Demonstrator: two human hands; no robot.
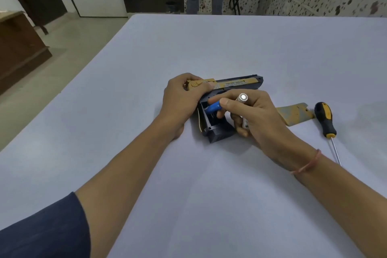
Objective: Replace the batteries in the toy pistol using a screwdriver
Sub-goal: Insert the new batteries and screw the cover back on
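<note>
Battery swap in hand at the open grip

The toy pistol [236, 82] lies on its side on the table [209, 195]. The left hand [180, 98] grips its rear end, fingers [207, 86] curled round the slide. The right hand [259, 115] pinches a blue battery [213, 108] at the mouth of the open compartment [209, 123], and its other fingers clamp a pale battery [243, 98] against the palm. Whether the blue cell is going in or coming out cannot be told. Either way, the next move probably needs a straight slide along the bay. Just right of the right-hand fingers lies the detached cover [297, 115], and beyond it the screwdriver [325, 117]. The pale cell crowds that hand.
</note>
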